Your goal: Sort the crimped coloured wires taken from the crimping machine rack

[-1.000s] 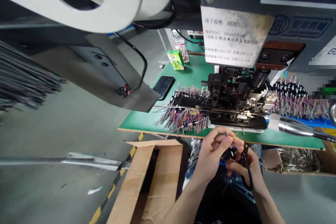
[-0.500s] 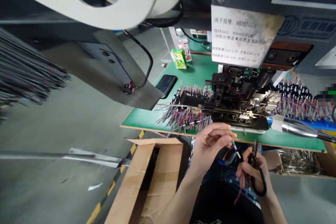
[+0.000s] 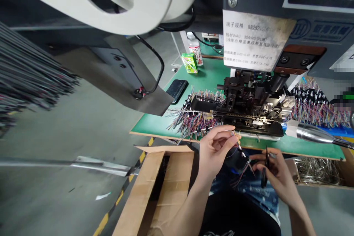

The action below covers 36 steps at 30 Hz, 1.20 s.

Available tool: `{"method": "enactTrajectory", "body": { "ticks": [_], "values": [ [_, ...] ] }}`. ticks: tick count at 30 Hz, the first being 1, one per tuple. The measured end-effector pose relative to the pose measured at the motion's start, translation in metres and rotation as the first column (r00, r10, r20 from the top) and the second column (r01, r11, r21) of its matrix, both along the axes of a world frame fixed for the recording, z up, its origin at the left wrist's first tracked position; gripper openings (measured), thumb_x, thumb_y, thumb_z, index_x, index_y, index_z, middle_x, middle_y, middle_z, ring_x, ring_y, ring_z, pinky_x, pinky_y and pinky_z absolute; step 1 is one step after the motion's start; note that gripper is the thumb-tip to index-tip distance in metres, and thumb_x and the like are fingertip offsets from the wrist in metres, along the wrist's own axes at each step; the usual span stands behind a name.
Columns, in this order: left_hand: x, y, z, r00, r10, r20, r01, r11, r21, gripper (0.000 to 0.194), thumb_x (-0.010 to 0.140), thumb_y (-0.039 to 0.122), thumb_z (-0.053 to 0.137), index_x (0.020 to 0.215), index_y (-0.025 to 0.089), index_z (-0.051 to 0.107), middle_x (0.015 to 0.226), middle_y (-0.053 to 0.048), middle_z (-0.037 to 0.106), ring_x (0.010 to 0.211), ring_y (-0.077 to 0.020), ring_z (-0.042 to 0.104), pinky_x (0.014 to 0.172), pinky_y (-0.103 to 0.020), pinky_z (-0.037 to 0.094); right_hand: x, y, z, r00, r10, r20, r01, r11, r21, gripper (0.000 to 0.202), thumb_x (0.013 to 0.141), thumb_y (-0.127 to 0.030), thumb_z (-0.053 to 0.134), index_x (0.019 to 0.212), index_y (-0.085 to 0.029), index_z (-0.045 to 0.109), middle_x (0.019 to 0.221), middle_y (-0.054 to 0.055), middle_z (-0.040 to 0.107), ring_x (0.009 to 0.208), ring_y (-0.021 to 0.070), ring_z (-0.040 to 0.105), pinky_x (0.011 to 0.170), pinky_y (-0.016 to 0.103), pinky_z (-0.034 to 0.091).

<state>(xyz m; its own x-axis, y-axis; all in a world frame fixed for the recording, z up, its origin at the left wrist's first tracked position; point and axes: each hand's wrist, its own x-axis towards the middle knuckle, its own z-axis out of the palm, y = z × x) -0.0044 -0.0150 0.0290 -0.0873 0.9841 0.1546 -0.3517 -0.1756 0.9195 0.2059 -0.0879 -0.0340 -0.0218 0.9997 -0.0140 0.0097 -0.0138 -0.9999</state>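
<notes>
My left hand pinches several thin coloured wires between thumb and fingertips, in front of the machine's crimping head. Below the pinch, the bundle runs down through a small white sleeve to a dark part, with loose reddish ends hanging over my lap. My right hand keeps a pair of scissors with black handles in the palm, the blade pointing up. Its thumb and index finger reach toward the wires beside the sleeve; whether they touch them I cannot tell.
Heaps of wire bundles lie left and right of the machine on the green table. A phone, a green box and a bottle stand behind. A metal nozzle juts in at right. Cardboard boxes flank my lap.
My left hand has shifted slightly left with the wires. The right hand has turned, its fingers stretching toward the bundle; the reddish wire ends it held now hang loose. The scissors have tilted in its palm.
</notes>
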Motion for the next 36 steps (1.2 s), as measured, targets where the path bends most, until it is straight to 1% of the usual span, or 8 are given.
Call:
{"method": "enactTrajectory", "body": {
  "ticks": [2, 5, 9, 13, 21, 24, 28, 36],
  "values": [
    [-0.004, 0.001, 0.004, 0.999, 0.018, -0.038, -0.018, 1.0, 0.009, 0.023, 0.081, 0.015, 0.089, 0.103, 0.021, 0.083, 0.079, -0.002, 0.087, 0.068, -0.0162, 0.083, 0.066, -0.019, 0.069, 0.034, 0.001, -0.001, 0.946, -0.014, 0.324, -0.011, 0.997, 0.075, 0.026, 0.104, -0.035, 0.06, 0.129, -0.025, 0.06, 0.114, 0.015, 0.083, 0.096, 0.0279, 0.083, 0.072, 0.032, 0.065],
    [-0.007, 0.003, 0.008, 0.998, 0.039, -0.053, -0.037, 0.999, 0.028, 0.024, 0.08, 0.015, 0.089, 0.103, 0.021, 0.084, 0.078, -0.001, 0.087, 0.065, -0.0159, 0.082, 0.063, -0.02, 0.07, 0.089, 0.005, 0.003, 0.686, -0.08, 0.723, -0.099, 0.975, 0.201, 0.032, 0.104, -0.032, 0.056, 0.129, -0.026, 0.074, 0.107, 0.011, 0.085, 0.095, 0.0279, 0.083, 0.078, 0.032, 0.065],
    [-0.009, 0.008, 0.006, 0.997, 0.076, 0.0, -0.075, 0.994, 0.081, 0.023, 0.079, 0.017, 0.092, 0.1, 0.022, 0.085, 0.076, -0.001, 0.086, 0.066, -0.017, 0.083, 0.058, -0.018, 0.068, 0.14, 0.021, 0.006, 0.38, -0.233, 0.895, -0.115, 0.948, 0.296, 0.038, 0.104, -0.036, 0.052, 0.124, -0.021, 0.081, 0.107, 0.015, 0.081, 0.086, 0.0293, 0.08, 0.07, 0.034, 0.062],
    [-0.011, 0.01, 0.006, 0.998, 0.068, 0.018, -0.069, 0.994, 0.089, 0.022, 0.079, 0.02, 0.094, 0.099, 0.023, 0.086, 0.076, -0.001, 0.085, 0.07, -0.0176, 0.083, 0.057, -0.017, 0.067, 0.16, 0.043, 0.002, 0.244, -0.258, 0.935, -0.122, 0.948, 0.294, 0.044, 0.098, -0.022, 0.043, 0.113, -0.018, 0.085, 0.099, 0.018, 0.078, 0.087, 0.0335, 0.077, 0.069, 0.04, 0.061],
    [-0.005, 0.009, 0.01, 0.998, 0.05, 0.047, -0.051, 0.998, 0.02, 0.03, 0.072, 0.033, 0.1, 0.094, 0.021, 0.084, 0.07, 0.0, 0.081, 0.056, -0.0152, 0.076, 0.049, -0.02, 0.065, 0.098, 0.027, 0.01, 0.586, -0.402, 0.703, 0.149, 0.907, 0.394, 0.029, 0.1, -0.038, 0.063, 0.108, -0.02, 0.084, 0.109, 0.019, 0.082, 0.101, 0.0375, 0.078, 0.086, 0.049, 0.063],
    [0.001, 0.01, 0.006, 0.998, 0.07, -0.005, -0.07, 0.998, 0.0, 0.03, 0.072, 0.033, 0.099, 0.093, 0.021, 0.083, 0.065, 0.002, 0.077, 0.052, -0.0145, 0.073, 0.048, -0.02, 0.063, 0.037, 0.009, 0.013, 0.973, -0.074, 0.217, 0.039, 0.986, 0.16, 0.029, 0.106, -0.042, 0.062, 0.116, -0.023, 0.083, 0.107, 0.012, 0.086, 0.096, 0.0284, 0.083, 0.088, 0.042, 0.067],
    [0.003, 0.01, 0.001, 0.962, 0.211, -0.173, -0.203, 0.977, 0.063, 0.028, 0.075, 0.033, 0.095, 0.096, 0.02, 0.081, 0.065, 0.003, 0.075, 0.055, -0.0153, 0.074, 0.053, -0.022, 0.064, -0.019, 0.009, 0.019, 0.91, 0.152, -0.386, -0.185, 0.981, -0.049, 0.032, 0.1, -0.049, 0.074, 0.106, -0.019, 0.085, 0.088, 0.011, 0.087, 0.075, 0.0266, 0.085, 0.074, 0.039, 0.071],
    [-0.008, 0.016, 0.003, 0.867, 0.411, -0.281, -0.365, 0.909, 0.201, 0.023, 0.08, 0.027, 0.091, 0.098, 0.02, 0.079, 0.07, 0.003, 0.075, 0.056, -0.014, 0.075, 0.054, -0.021, 0.062, -0.018, 0.025, 0.022, 0.871, 0.134, -0.472, -0.181, 0.982, -0.055, 0.022, 0.095, -0.04, 0.082, 0.105, -0.02, 0.086, 0.09, 0.01, 0.087, 0.072, 0.023, 0.085, 0.071, 0.033, 0.07]
  ]
}}
